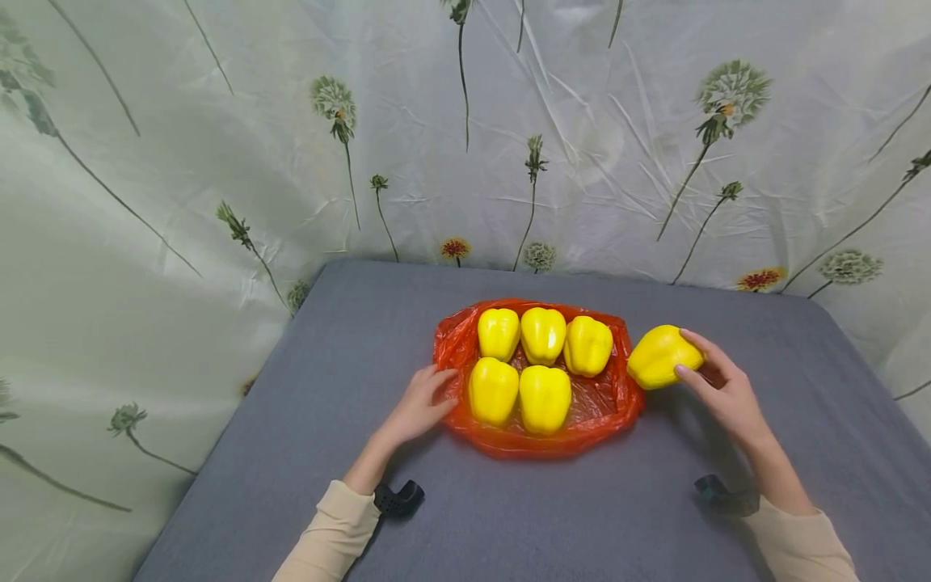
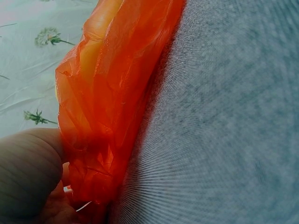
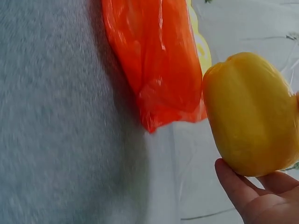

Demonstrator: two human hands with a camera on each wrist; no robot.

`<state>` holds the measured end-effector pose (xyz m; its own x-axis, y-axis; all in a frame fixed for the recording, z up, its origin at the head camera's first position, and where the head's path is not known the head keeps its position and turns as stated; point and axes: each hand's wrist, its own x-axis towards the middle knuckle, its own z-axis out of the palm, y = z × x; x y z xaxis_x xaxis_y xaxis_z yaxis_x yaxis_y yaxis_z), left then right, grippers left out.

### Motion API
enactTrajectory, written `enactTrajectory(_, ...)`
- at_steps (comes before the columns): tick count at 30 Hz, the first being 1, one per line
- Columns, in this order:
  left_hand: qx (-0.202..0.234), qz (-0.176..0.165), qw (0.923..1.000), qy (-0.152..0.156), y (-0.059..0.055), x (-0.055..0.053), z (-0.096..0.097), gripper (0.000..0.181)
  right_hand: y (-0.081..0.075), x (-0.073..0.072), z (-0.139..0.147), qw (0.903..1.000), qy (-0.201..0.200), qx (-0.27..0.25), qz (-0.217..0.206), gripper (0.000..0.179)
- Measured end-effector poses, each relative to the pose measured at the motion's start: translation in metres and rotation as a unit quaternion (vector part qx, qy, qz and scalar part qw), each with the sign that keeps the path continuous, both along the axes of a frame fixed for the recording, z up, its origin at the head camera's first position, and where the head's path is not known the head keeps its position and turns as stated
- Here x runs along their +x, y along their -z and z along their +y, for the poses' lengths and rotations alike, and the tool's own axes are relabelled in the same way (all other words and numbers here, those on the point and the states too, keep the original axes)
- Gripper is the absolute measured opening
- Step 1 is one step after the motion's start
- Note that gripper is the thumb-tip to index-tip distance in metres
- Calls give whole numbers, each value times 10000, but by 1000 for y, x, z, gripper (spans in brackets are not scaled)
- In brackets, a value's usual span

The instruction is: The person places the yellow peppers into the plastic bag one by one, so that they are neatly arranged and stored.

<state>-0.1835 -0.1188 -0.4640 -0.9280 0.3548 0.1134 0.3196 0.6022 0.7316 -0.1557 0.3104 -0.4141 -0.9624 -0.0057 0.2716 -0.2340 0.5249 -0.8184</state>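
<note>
A red plastic bag (image 1: 502, 444) lies open on the table with several yellow bell peppers in it, three in the far row and two in the near row. At the bag's left edge my left hand (image 1: 423, 402) grips the thin plastic; in the left wrist view the thumb (image 2: 32, 172) is in front and the fingers are partly hidden. My right hand (image 1: 727, 394) holds another yellow bell pepper (image 1: 663, 356) between thumb and fingers, just off the bag's right edge. The right wrist view shows this bell pepper (image 3: 252, 114) raised above the tabletop.
The table (image 1: 305, 453) has a grey cloth cover. Behind it and along the left hangs a pale curtain (image 1: 407, 162) printed with dandelions and other flowers. A dark strap mount (image 1: 398, 499) sits at the left wrist and a similar one (image 1: 723, 495) at the right.
</note>
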Motion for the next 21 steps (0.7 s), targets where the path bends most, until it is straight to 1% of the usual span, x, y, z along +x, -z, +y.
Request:
enactTrajectory(6,-5,-25,10000,1,0,1,0,46,-5,3,-13,9991,-395,126,6,54)
enactTrajectory(10,-11,-99,9999,6,-1,1,0,47,-7,4,-23,9983,-529,242,-61,53)
enactTrajectory(14,31,-130,9999,-30,-1,1,0,46,-5,4,-30,9971,-685,338,-27,53)
enactTrajectory(18,70,-124,9999,-73,0,1,0,45,-1,3,-36,9953,-935,270,15,53)
enactTrajectory(21,99,-60,9999,-101,0,1,0,43,1,3,-41,9943,-1040,246,44,54)
